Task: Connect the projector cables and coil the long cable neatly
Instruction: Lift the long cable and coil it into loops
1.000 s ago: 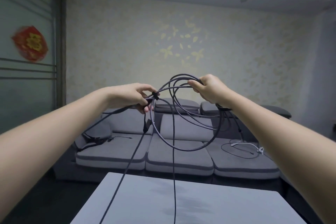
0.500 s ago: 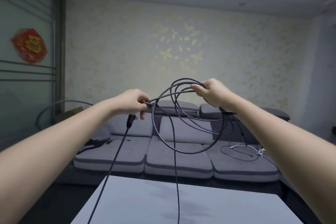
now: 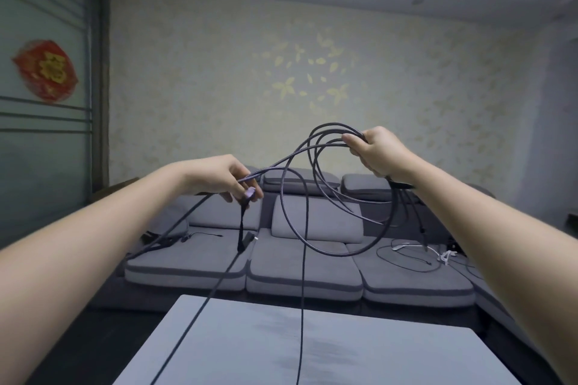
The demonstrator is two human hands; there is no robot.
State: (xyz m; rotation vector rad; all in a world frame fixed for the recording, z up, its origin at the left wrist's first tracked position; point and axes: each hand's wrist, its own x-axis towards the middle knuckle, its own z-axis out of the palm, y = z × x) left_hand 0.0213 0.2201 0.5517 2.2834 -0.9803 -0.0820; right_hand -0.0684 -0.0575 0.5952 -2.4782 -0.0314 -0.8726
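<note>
Several loops of the long dark braided cable [image 3: 316, 197] hang from our right hand's [image 3: 377, 150] closed fist; our left hand [image 3: 231, 180] pinches one strand, both above the white table's [image 3: 375, 353] far edge.

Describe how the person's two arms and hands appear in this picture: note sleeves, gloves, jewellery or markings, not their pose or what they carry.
Both forearms are bare from the frame's edge to the wrist; no sleeves show. The left hand and right hand wear no gloves, and no rings, watch or markings are visible. A dark band crosses below the right wrist; whether it is worn or part of the cable cannot be told.
</note>
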